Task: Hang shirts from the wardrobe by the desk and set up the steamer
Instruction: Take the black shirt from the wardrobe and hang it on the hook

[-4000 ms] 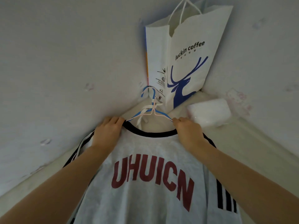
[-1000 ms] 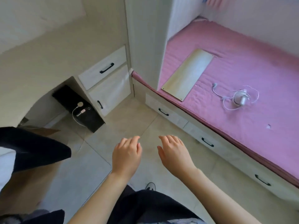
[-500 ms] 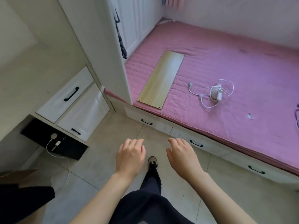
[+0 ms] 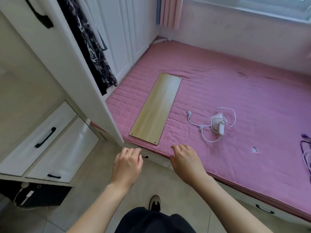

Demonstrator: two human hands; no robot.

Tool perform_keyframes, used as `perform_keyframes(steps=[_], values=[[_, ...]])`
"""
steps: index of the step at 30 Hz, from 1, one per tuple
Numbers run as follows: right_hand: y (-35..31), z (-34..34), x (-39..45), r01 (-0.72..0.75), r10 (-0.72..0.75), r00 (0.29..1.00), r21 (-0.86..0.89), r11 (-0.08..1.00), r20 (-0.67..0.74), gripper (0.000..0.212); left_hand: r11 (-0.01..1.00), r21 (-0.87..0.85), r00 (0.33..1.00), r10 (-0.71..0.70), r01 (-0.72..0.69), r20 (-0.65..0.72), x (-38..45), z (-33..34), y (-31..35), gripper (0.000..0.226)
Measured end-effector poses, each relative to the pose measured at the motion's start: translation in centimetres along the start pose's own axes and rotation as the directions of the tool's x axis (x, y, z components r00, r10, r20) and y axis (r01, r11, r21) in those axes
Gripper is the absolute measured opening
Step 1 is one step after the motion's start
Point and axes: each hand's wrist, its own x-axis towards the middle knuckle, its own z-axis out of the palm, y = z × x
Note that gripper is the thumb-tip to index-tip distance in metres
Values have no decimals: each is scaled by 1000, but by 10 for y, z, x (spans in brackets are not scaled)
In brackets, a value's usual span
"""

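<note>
So both hands are empty right now. The left hand (image 4: 127, 163) and the right hand (image 4: 185, 159) hang out in front over the floor (image 4: 80, 206), side by side with a gap between them, fingers loosely curled and holding nothing. The right one is just at the near edge of the pink bed (image 4: 235, 91).

The steamer (image 4: 218, 125) is lying on that bed with its white cord (image 4: 202, 132) looped loosely around it, up and to the right of the right hand, apart from both hands. Between it and the wardrobe (image 4: 67, 64) there's a pale wooden board (image 4: 156, 108) flat on the mattress. The wardrobe door is open and a dark patterned garment (image 4: 90, 47) hangs inside, well above and left of the left hand. White drawers (image 4: 50, 140) with black handles sit lower left.

Compared to half a second ago, the view has swung up and toward the bed: the window ledge (image 4: 252, 10) and curtain (image 4: 170, 12) now show, the hanging garment shows far more, and the hands sit closer to the bed edge. Four seconds back, those hands were gripping the shoulders of a white printed shirt on a hanger.
</note>
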Motion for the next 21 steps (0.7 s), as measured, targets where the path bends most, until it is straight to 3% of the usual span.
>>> perform_keyframes(steps=[12,21], values=[[26,-19,142,156,-156,987,11,988,31,19,998,45,997,-39,42,-67,133,0,-8,19],[51,-43,271,350,-352,936,61,935,25,29,977,71,976,-191,199,-109,242,2,-6,18]])
